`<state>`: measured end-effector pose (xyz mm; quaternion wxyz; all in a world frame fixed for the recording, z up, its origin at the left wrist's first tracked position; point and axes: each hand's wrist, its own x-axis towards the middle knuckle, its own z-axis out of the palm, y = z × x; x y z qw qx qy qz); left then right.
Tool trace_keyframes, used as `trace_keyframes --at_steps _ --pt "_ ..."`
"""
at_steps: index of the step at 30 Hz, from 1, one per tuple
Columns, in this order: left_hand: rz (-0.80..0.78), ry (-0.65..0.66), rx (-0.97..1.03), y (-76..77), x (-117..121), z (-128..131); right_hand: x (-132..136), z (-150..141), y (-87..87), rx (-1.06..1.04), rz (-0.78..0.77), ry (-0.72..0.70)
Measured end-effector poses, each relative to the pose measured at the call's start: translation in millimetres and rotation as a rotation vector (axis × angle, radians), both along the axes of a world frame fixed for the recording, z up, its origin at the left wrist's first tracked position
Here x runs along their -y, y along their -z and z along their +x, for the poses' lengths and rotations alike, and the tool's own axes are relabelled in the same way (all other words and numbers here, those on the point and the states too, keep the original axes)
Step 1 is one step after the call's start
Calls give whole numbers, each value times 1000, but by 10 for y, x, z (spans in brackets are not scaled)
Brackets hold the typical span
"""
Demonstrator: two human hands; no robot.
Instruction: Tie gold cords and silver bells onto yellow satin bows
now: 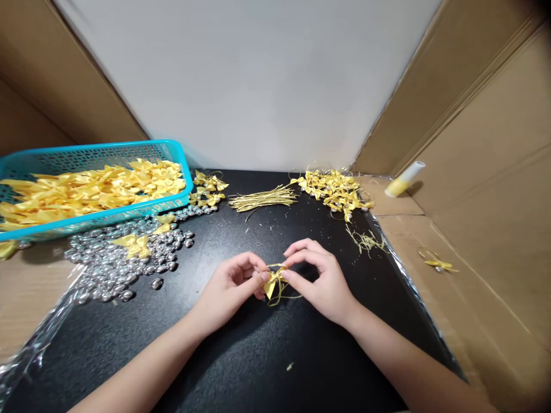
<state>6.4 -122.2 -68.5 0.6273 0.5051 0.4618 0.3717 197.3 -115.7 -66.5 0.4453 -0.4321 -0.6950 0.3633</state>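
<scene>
At the middle of the black table, a yellow ribbon bow [271, 286] with gold cord is held between both hands. My left hand [235, 284] pinches the bow's left side with thumb and fingers. On the other side my right hand [321, 278] closes thumb and fingertips on the bow and its gold cord [279, 265]. A loop of cord shows above the bow, and loose cord ends trail below it. The fingers hide part of the knot; whether a bead sits on it I cannot tell.
A turquoise basket [186, 172] of yellow bows stands at left, with silver beads [116, 258] spread before it. Gold cords [263, 198] lie at the back, beside a pile of corded bows [333, 189]. Cord scraps [367, 240] and a yellow-white tube [404, 179] are at right.
</scene>
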Motion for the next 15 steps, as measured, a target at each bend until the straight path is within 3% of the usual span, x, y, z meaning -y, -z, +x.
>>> trace_keyframes --at_steps 4,10,15 --pt "-9 -22 54 17 13 18 5 -24 40 -90 -84 -4" --pt "30 -76 52 23 39 45 10 -65 108 -359 -533 -38" --pt "2 -108 34 2 55 53 6 -73 92 -450 -605 -43"
